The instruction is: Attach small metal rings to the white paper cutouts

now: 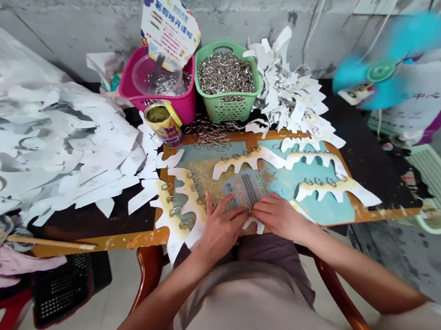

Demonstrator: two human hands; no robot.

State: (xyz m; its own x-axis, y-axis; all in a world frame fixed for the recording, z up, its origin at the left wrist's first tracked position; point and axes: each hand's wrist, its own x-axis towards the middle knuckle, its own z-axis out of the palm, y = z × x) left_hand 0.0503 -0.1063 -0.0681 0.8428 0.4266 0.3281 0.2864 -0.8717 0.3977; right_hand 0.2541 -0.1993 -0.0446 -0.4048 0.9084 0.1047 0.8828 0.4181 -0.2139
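Note:
My left hand [224, 226] and my right hand [277, 214] meet at the table's front edge, fingertips pinched together around a small metal ring [248, 211]. Below them shows part of a white paper cutout [259, 227]; my fingers hide the rest. Similar wavy-edged paper cutouts lie around my hands, each with several oval metal rings along a yellowish glued strip: one at the upper middle [251, 160], one at the right [335, 187], others at the left [169, 212]. A blue sheet [289, 176] with printing lies beneath them.
Loose rings [213, 138] lie behind the sheet. A pink basket [185, 101], a green basket [231, 99] full of rings and a tin [167, 131] stand at the back. Paper heaps rise left [53, 141] and right [287, 87]. A blue fan [382, 70] spins at right.

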